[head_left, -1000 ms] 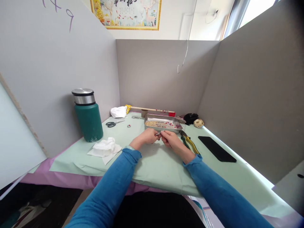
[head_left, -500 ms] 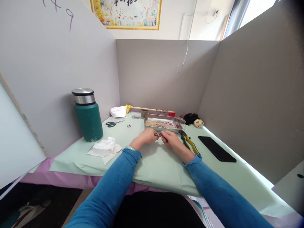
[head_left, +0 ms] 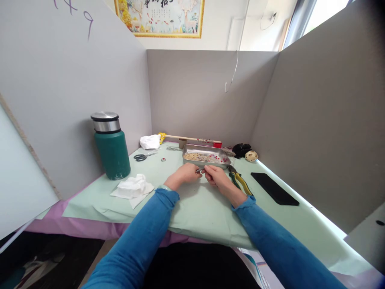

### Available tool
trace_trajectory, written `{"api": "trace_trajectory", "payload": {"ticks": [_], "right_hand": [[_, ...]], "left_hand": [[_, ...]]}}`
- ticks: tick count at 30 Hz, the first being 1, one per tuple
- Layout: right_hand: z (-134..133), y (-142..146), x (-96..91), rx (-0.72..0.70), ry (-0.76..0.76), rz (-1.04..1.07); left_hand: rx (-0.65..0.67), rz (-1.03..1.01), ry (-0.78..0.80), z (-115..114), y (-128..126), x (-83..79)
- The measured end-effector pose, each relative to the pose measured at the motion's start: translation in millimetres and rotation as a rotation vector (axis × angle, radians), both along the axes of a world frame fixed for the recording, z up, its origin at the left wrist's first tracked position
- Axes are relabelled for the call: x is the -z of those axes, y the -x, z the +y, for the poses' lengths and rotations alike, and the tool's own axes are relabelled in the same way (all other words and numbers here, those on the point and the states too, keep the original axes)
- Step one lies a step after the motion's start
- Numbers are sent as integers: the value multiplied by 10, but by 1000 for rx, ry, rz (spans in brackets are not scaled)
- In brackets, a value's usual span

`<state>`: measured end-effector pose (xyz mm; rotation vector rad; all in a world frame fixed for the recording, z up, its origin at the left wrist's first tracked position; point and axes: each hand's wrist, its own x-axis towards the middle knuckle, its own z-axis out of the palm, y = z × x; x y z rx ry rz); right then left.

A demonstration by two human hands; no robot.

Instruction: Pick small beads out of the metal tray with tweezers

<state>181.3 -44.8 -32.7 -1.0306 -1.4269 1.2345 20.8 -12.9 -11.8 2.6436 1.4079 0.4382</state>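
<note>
Grey panels (head_left: 207,88) stand around three sides of a green-covered table (head_left: 207,218). Toward its back edge lies a metal tray (head_left: 204,149) of small beads (head_left: 200,157); just in front, the left hand (head_left: 187,172) and right hand (head_left: 217,177) nearly meet. Left fingers close around a slim grey piece (head_left: 199,170), which points toward the right hand. Thumb and fingertips of the right are pinched together at its end; whether they grip it too, I cannot tell. Pliers (head_left: 244,184) lie just beside the right hand, a flat black slab (head_left: 274,188) near the table's right edge, a beige ball (head_left: 251,156) by the back right corner. Near the left edge stands a green bottle (head_left: 112,154), with crumpled tissue (head_left: 134,186) beside it and scissors (head_left: 140,157) farther back. Along the back edge runs a stick (head_left: 180,138).
</note>
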Motion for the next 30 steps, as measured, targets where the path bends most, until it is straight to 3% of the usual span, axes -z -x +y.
{"api": "trace_trajectory", "payload": {"ticks": [30], "right_hand": [[-55, 47, -40, 60, -77, -115]], "left_hand": [[-34, -70, 12, -23, 2, -29]]}}
